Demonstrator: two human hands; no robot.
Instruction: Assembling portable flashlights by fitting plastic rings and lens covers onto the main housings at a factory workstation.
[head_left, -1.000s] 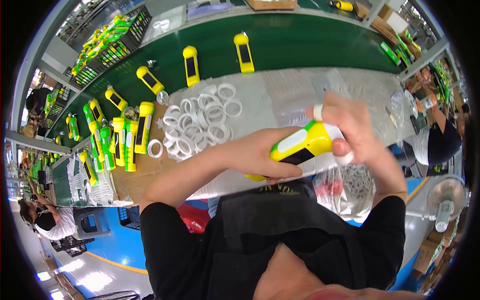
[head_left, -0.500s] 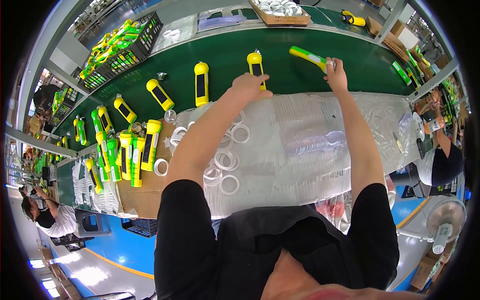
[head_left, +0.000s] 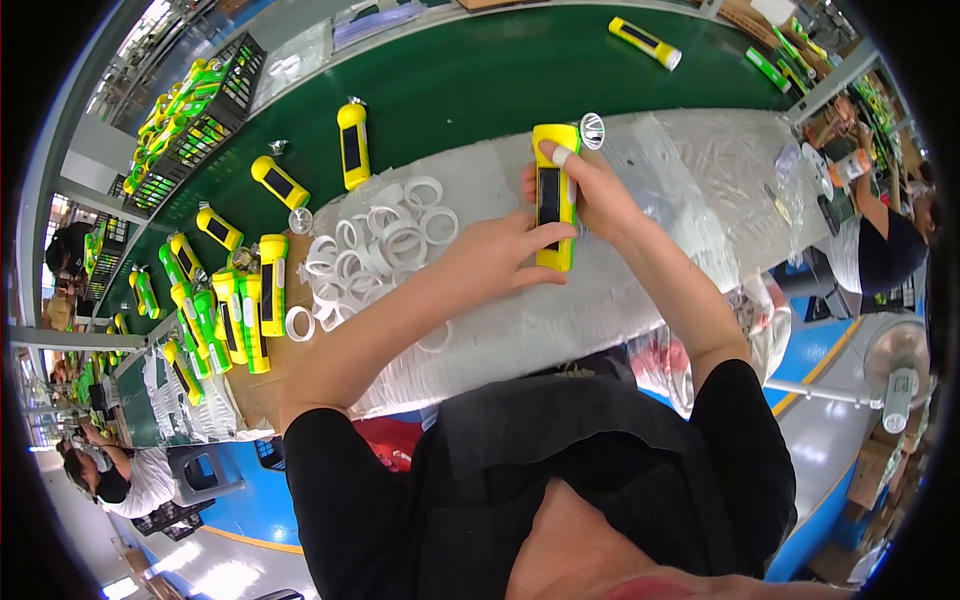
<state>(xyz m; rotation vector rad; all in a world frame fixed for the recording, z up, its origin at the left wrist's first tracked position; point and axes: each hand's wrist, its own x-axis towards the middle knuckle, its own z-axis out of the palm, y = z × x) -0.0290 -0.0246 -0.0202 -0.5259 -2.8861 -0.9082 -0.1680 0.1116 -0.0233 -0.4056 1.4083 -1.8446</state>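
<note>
Over the plastic-covered worktop, both hands are on a yellow flashlight (head_left: pixel 549 205) with a black panel along its side. My right hand (head_left: pixel 596 192) grips its upper part, the thumb near the head; a pale wrap covers one digit. At the lower end, my left hand (head_left: pixel 505 252) has thumb and finger around the body. A shiny reflector (head_left: pixel 592 131) sticks out beside the flashlight's head, apparently loose from it. Many white rings (head_left: pixel 385 240) lie heaped left of my left hand, partly behind my forearm.
Several yellow and green flashlights (head_left: pixel 272 285) stand grouped at left, with others along the green belt (head_left: pixel 440 95). One flashlight (head_left: pixel 645 43) lies on the belt at far right. A black crate (head_left: pixel 235 90) of green and yellow parts is back left. A fan (head_left: pixel 900 370) stands at right.
My right hand has let go of the earlier flashlight, now lying on the far belt. Another flashlight from the belt has come toward me into both hands. The view has shifted.
</note>
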